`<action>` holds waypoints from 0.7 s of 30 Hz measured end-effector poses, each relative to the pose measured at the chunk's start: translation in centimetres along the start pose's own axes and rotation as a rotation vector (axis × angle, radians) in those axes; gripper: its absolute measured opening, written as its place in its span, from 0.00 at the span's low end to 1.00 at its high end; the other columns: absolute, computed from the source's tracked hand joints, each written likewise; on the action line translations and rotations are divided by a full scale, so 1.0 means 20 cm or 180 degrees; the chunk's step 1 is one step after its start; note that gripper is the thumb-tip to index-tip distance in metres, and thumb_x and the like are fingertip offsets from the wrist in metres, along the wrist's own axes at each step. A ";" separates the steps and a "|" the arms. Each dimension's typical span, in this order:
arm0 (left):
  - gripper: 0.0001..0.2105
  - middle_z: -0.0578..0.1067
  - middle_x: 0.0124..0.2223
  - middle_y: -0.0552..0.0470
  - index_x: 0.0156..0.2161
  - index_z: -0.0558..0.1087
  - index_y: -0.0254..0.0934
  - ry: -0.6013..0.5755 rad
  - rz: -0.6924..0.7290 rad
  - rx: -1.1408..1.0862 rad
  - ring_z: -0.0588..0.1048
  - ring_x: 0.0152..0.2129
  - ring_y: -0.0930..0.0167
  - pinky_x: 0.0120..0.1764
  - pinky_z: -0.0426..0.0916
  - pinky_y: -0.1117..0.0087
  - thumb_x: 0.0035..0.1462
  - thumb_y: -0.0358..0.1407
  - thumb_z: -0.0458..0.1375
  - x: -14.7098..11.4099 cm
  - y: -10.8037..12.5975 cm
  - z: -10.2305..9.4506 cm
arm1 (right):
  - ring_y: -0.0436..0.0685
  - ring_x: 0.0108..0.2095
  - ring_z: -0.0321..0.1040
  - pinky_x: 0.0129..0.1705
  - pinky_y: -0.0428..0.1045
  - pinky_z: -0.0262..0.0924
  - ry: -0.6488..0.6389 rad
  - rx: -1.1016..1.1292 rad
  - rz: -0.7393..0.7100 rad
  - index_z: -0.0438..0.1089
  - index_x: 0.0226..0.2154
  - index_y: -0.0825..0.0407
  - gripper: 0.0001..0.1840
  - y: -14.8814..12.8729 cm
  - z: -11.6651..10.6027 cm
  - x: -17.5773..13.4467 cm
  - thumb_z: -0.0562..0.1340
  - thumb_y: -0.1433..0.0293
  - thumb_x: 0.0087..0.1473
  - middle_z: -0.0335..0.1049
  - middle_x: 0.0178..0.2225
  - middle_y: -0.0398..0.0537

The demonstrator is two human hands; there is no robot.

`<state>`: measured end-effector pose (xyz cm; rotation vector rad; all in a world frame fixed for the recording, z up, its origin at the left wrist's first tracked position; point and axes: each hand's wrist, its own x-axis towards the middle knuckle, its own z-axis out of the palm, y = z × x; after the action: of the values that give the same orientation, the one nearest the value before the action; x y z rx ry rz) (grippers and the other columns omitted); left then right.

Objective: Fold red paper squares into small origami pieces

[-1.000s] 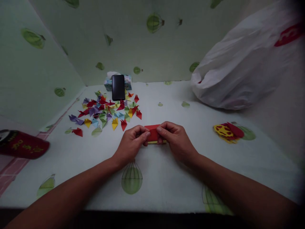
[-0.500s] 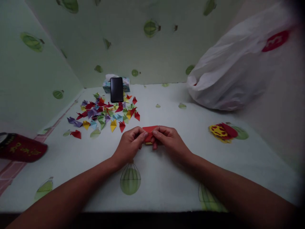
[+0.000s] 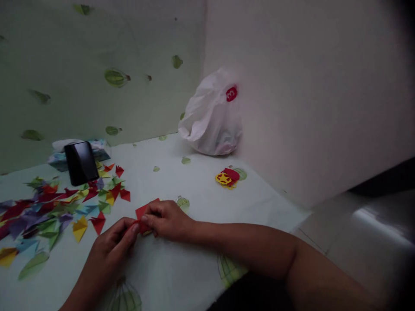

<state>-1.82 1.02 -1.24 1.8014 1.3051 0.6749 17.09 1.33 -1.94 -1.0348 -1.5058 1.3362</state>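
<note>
My left hand (image 3: pixel 112 246) and my right hand (image 3: pixel 170 220) meet over the white tablecloth, thumbs and forefingers pinched together. Between their fingertips is a small piece of red folded paper (image 3: pixel 140 225), partly covered by the fingers. Just behind and beneath it lies red square paper (image 3: pixel 142 210), with a yellowish edge showing under my right hand. Left of my hands, many small origami paper cranes (image 3: pixel 48 216) in red, yellow, green, blue and purple are spread in a loose pile.
A black phone (image 3: pixel 81 163) leans against a tissue box (image 3: pixel 58 160) behind the cranes. A white plastic bag (image 3: pixel 210 116) stands by the wall at the back. Red and yellow cutouts (image 3: pixel 227 177) lie right of centre. The table's right edge drops to a tiled floor (image 3: pixel 356 233).
My view has swung to the right, so the scene shifts left and the floor comes into view. The red can has left the view. Both hands keep pinching the red paper.
</note>
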 end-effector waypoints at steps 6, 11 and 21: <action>0.18 0.69 0.19 0.57 0.25 0.71 0.37 -0.0013 -0.0320 -0.0458 0.65 0.18 0.73 0.24 0.59 0.74 0.55 0.50 0.60 -0.01 0.09 -0.01 | 0.45 0.18 0.61 0.23 0.42 0.55 -0.0128 0.0134 0.0180 0.66 0.24 0.53 0.10 -0.04 0.00 -0.02 0.63 0.73 0.56 0.65 0.20 0.36; 0.14 0.71 0.21 0.57 0.27 0.71 0.35 0.0050 -0.0407 -0.1303 0.68 0.18 0.76 0.26 0.62 0.74 0.57 0.45 0.61 0.00 0.08 0.00 | 0.46 0.17 0.63 0.23 0.43 0.57 -0.0001 0.0373 0.0425 0.64 0.24 0.52 0.12 -0.06 0.00 -0.04 0.62 0.67 0.57 0.67 0.19 0.37; 0.13 0.74 0.29 0.55 0.36 0.72 0.35 0.0618 -0.0615 -0.1934 0.71 0.21 0.76 0.26 0.67 0.74 0.60 0.45 0.59 0.00 0.06 0.02 | 0.46 0.18 0.68 0.24 0.44 0.62 0.0377 0.0892 0.0851 0.66 0.26 0.52 0.14 -0.05 0.01 -0.04 0.66 0.61 0.55 0.72 0.22 0.39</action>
<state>-0.91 0.81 -0.50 1.1281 1.2066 1.0249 17.09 0.37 -1.11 -1.1374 -1.0824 1.5891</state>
